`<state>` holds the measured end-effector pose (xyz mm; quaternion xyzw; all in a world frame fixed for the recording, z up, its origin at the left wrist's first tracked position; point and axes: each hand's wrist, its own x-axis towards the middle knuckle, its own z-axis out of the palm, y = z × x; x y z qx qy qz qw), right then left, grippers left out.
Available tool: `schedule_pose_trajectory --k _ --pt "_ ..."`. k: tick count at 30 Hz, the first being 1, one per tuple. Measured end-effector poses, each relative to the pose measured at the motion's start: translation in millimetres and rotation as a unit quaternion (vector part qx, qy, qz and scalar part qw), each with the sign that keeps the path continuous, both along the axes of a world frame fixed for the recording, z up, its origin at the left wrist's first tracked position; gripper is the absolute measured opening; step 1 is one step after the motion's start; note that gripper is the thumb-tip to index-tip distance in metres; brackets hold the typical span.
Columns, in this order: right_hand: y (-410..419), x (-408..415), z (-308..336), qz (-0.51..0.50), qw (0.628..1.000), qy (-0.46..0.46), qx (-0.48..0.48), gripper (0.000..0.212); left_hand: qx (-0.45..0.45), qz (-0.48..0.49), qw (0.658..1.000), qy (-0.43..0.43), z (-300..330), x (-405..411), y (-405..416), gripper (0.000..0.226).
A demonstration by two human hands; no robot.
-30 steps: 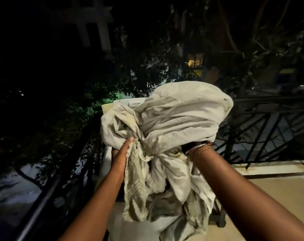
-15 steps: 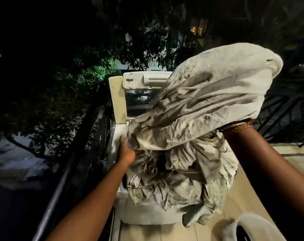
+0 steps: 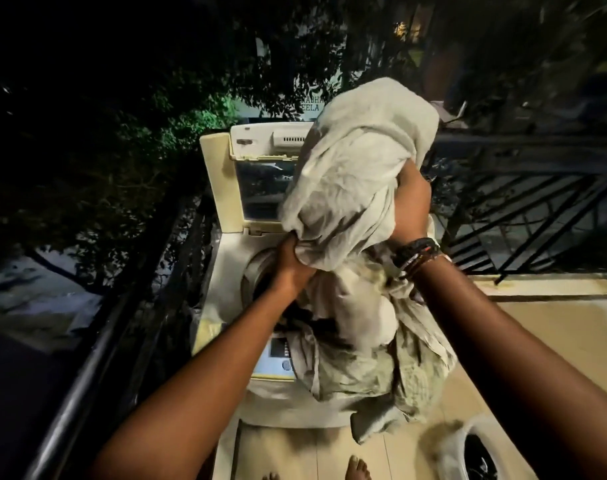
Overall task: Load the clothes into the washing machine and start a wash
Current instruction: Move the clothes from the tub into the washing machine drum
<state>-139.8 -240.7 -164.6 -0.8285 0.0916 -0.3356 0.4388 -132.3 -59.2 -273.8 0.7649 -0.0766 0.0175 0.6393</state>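
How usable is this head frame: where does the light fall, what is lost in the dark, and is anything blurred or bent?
Head view: light falls on the bundle of clothes, both forearms and the washing machine; trees and the street beyond are near black. The laundry basket at the lower right is smeared. The wide lens bows the railing.

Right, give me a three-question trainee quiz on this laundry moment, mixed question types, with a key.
1. True or false: the washer lid is shut.
2. Which hand grips the bundle at its lower left edge?
A. left hand
B. right hand
C. neither
3. Fill in: the bundle's tail hangs over the washer's front, partly covering the control ____.

Key:
1. False; the lid stands open.
2. A
3. panel
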Motion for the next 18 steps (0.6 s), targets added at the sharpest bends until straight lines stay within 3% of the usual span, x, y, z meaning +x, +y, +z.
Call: schedule_pose_trajectory --k 2,3,5,6,7,9,11,15,17,18 --pt "-23.4 -21.4 -14.5 0.048 0.994 -0.002 -0.097 0.034 -0.087 0.056 0.994 0.041 -5.4 16.0 13.9 0.046" --pt "-40.6 -35.8 -33.9 0.074 0.986 0.032 -0.146 0.039 -0.078 0.108 0.990 0.035 -9.3 22.7 22.0 0.042" --pt "-76.9 -58.9 -76.6 0.090 0.959 0.126 -0.238 0.050 0.043 0.217 0.974 -0.045 -16.9 41.4 54.7 0.024" --pt "-91.9 -67.1 -98.2 0.099 0.942 0.177 -0.267 0.057 0.125 0.192 0.967 -0.108 -16.9 41.8 70.3 0.010" --pt "-104.3 -73.5 -120.3 0.107 0.927 0.226 -0.280 0.065 0.180 0.167 0.960 -0.134 -22.3 45.9 78.8 0.012" --pt "-116.6 -90.4 -162.9 0.114 0.897 0.296 -0.306 0.083 0.230 0.090 0.965 -0.087 -30.7 46.0 89.1 0.036" --pt "-118.1 -104.0 -194.9 0.088 0.871 0.339 -0.345 0.103 0.211 0.095 0.971 -0.055 -31.1 35.0 92.4 0.047" --pt "-101.6 -114.6 -212.3 -0.048 0.891 0.394 -0.220 0.153 0.173 0.112 0.976 -0.071 -23.3 23.5 77.7 0.025" --pt "-98.6 -115.1 -217.9 -0.090 0.889 0.429 -0.129 0.157 0.173 0.127 0.976 -0.046 -17.5 24.0 68.6 0.026" --pt "-100.3 -113.7 -220.1 -0.082 0.890 0.439 -0.091 0.149 0.172 0.135 0.976 -0.016 -11.5 24.9 63.8 0.033"
